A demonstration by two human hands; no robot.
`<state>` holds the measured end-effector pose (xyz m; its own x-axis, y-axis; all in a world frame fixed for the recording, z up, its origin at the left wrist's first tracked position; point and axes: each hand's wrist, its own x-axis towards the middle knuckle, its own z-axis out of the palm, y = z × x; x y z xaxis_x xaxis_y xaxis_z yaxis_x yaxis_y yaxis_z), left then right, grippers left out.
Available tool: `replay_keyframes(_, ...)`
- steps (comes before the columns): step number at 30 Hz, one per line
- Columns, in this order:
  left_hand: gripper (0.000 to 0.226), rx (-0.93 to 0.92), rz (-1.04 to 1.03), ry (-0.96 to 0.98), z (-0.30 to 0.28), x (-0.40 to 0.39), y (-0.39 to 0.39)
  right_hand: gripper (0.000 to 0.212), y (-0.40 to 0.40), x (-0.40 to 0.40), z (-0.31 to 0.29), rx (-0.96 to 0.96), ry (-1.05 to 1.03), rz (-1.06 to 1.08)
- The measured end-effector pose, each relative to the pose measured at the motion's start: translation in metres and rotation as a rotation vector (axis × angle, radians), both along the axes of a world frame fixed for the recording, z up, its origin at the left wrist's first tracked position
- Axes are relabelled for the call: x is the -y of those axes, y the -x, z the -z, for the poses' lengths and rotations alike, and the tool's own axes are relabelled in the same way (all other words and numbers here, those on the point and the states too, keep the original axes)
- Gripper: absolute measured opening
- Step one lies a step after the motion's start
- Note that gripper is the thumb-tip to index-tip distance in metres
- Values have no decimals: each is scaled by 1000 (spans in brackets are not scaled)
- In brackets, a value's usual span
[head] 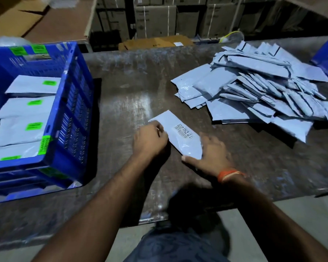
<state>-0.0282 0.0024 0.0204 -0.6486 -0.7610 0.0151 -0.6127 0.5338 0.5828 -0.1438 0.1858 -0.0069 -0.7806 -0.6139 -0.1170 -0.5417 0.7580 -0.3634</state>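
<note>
- Warehouse backdrop: stacked brown cartons (155, 21) at 12 o'clock, dimly lit.
- Dark scuffed table (133, 87) spans the view and carries all the work.
- Blue perforated plastic crate (72, 103) at 9 o'clock. Grey mailers are filed inside in a row, each with a green sticker (34, 126) facing up. Looks like the done bin, set on the left for a short drop.
- Loose heap of grey plastic mailer bags (254, 91) at 2 o'clock, no green stickers visible. Likely the input stack, within right-hand reach.
- Single grey flat plastic mailer bag (180, 146) lies on the table at centre, between both hands. Its barcode label (184, 131) faces up, probably for reading or stickering.
- Left hand (150, 140): fingers curled round the bag's 9 o'clock edge, gripping it, likely to stop it sliding.
- Right hand (210, 157): fingers straight and spread, resting on the bag's 4 o'clock corner, thumb along the near end; clasps nothing.
- Orange thread band (229, 174) on the right wrist.
</note>
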Motion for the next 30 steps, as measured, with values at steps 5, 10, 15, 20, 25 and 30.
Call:
replay_keyframes(5, 58, -33, 213, 91, 17, 30, 10, 103, 9, -7, 9, -11, -183, -189)
replay_keyframes(10, 62, 153, 384, 224, 36, 16, 0, 91, 40, -20, 3, -42, -183, -349)
replay_keyframes(15, 51, 68, 293, 325, 35, -10, -4, 80, 28, -8, -3, 54, 151, -212)
replay_keyframes(20, 55, 78, 442, 362, 34, -22, 10, 63, 2, 30, 2, -97, 185, -105)
replay_keyframes(25, 54, 230, 378, 422, 52, -24, 8, 55, -4, 28, 24, -201, -31, -87)
replay_keyframes(30, 53, 223, 351, 389, 55, -22, -4, 57, 5, 10, 27, -157, -103, -12)
